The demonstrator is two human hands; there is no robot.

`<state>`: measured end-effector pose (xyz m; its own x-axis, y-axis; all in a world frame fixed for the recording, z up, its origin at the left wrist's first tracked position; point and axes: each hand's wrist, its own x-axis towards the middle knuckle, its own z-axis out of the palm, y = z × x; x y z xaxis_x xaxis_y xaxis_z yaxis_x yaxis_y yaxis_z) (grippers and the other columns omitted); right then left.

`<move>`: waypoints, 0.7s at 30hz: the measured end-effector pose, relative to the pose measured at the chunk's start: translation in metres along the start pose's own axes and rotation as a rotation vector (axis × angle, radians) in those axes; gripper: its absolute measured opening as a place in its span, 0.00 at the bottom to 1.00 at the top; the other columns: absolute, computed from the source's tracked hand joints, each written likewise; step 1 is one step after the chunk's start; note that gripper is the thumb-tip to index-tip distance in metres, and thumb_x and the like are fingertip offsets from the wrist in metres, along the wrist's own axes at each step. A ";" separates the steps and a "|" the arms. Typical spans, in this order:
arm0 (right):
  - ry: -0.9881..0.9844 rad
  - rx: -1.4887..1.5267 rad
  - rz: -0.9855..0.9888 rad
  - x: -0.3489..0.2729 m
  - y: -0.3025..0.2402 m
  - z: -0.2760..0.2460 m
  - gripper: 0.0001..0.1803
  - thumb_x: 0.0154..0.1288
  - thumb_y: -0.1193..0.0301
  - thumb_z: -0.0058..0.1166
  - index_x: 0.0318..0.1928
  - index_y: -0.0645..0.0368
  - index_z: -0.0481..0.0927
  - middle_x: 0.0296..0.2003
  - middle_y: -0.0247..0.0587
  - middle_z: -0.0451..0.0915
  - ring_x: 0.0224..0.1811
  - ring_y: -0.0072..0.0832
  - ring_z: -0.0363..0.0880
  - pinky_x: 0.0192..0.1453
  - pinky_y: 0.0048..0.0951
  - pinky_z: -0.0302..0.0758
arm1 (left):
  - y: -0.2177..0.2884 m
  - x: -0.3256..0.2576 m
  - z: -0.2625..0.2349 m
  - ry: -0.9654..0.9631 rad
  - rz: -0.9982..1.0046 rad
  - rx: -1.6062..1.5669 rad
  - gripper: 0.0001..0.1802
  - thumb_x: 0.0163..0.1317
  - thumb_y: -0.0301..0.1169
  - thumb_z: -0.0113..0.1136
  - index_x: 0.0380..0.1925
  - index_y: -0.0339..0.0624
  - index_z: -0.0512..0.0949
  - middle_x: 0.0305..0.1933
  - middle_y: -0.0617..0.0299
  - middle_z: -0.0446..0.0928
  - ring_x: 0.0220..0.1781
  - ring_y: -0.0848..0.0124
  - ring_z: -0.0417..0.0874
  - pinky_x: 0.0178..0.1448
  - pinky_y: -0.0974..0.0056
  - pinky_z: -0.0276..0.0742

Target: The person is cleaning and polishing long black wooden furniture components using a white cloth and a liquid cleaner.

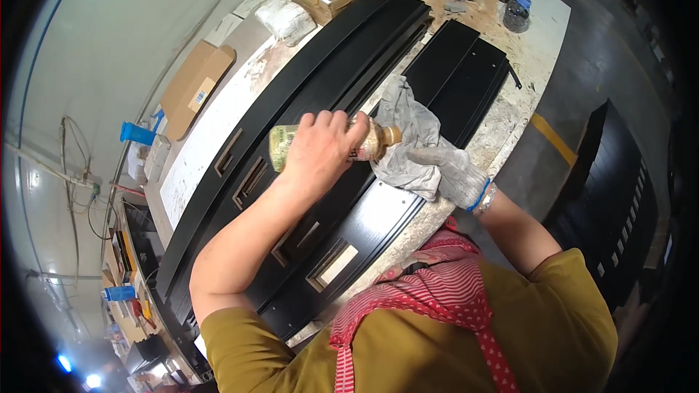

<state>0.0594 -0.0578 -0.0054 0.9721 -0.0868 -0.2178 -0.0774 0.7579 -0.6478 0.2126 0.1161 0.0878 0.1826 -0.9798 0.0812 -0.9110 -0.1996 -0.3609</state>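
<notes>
My bare left hand (320,144) is wrapped round a clear plastic bottle (377,141) with a worn label. The bottle lies nearly on its side, its neck pointing right, against a grey rag (408,113). On my right hand (460,176) is a whitish work glove with a blue cuff. It holds the crumpled rag at the bottle's mouth; some of its fingers are hidden in the folds. Under both hands lie long black panels (291,94) side by side, several with rectangular cut-outs. Whether liquid is coming out cannot be seen.
The panels rest on a stained white worktable (542,54). At its far end are a cardboard box (320,6) of small items, a white bundle (285,20), a dark jar (516,16) and tools. A flattened carton (196,91) lies left. More black panels (608,196) stand right.
</notes>
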 end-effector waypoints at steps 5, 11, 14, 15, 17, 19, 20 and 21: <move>-0.001 0.114 0.078 0.006 0.007 -0.023 0.27 0.66 0.77 0.53 0.65 0.65 0.66 0.56 0.46 0.78 0.55 0.33 0.81 0.62 0.30 0.77 | -0.008 -0.008 -0.012 -0.059 -0.050 0.042 0.37 0.46 0.37 0.72 0.58 0.52 0.68 0.38 0.63 0.72 0.42 0.64 0.76 0.45 0.58 0.68; 0.007 0.166 0.041 0.002 0.008 -0.018 0.23 0.66 0.79 0.53 0.62 0.66 0.70 0.54 0.47 0.79 0.55 0.33 0.81 0.60 0.30 0.79 | -0.009 -0.009 -0.019 -0.100 -0.060 0.110 0.36 0.47 0.38 0.72 0.59 0.52 0.69 0.37 0.63 0.72 0.42 0.64 0.77 0.45 0.58 0.68; -0.029 0.201 0.034 -0.005 0.007 -0.004 0.27 0.67 0.78 0.53 0.66 0.63 0.66 0.57 0.45 0.77 0.58 0.33 0.79 0.61 0.31 0.79 | -0.018 -0.006 -0.011 -0.051 -0.090 0.155 0.37 0.47 0.38 0.71 0.59 0.52 0.69 0.38 0.63 0.72 0.42 0.64 0.77 0.45 0.58 0.68; -0.025 0.174 -0.008 -0.007 0.008 0.001 0.28 0.67 0.78 0.53 0.67 0.63 0.64 0.57 0.46 0.77 0.59 0.34 0.79 0.63 0.32 0.78 | -0.018 -0.005 -0.012 -0.044 -0.087 0.158 0.37 0.47 0.38 0.71 0.59 0.52 0.69 0.38 0.63 0.72 0.42 0.64 0.77 0.45 0.58 0.68; -0.062 0.255 0.016 -0.010 0.010 0.003 0.30 0.67 0.79 0.52 0.69 0.63 0.62 0.57 0.48 0.76 0.60 0.35 0.78 0.64 0.34 0.77 | -0.012 -0.007 -0.018 -0.036 -0.047 0.123 0.38 0.47 0.38 0.72 0.60 0.51 0.68 0.38 0.63 0.72 0.42 0.64 0.77 0.45 0.58 0.69; -0.071 0.277 0.047 -0.013 0.006 0.007 0.31 0.67 0.80 0.49 0.70 0.64 0.60 0.59 0.50 0.75 0.61 0.38 0.77 0.66 0.36 0.75 | 0.002 -0.013 -0.032 -0.093 0.024 0.110 0.41 0.44 0.39 0.74 0.61 0.51 0.68 0.39 0.63 0.72 0.42 0.65 0.76 0.45 0.58 0.68; -0.070 0.313 0.023 -0.013 0.006 0.006 0.31 0.67 0.80 0.48 0.70 0.64 0.59 0.60 0.51 0.73 0.61 0.40 0.76 0.67 0.38 0.75 | 0.005 -0.014 -0.035 -0.109 0.040 0.097 0.42 0.44 0.39 0.74 0.61 0.51 0.68 0.39 0.63 0.72 0.42 0.65 0.76 0.45 0.58 0.68; -0.072 0.349 0.008 -0.014 0.007 0.007 0.31 0.67 0.80 0.47 0.70 0.64 0.59 0.61 0.52 0.72 0.62 0.42 0.76 0.68 0.39 0.74 | 0.007 -0.018 -0.037 -0.130 0.050 0.082 0.42 0.43 0.39 0.75 0.61 0.51 0.67 0.39 0.63 0.72 0.42 0.65 0.76 0.45 0.58 0.68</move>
<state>0.0473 -0.0464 -0.0018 0.9859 -0.0438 -0.1617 -0.0167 0.9346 -0.3553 0.1891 0.1328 0.1180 0.1888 -0.9803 -0.0582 -0.8878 -0.1451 -0.4368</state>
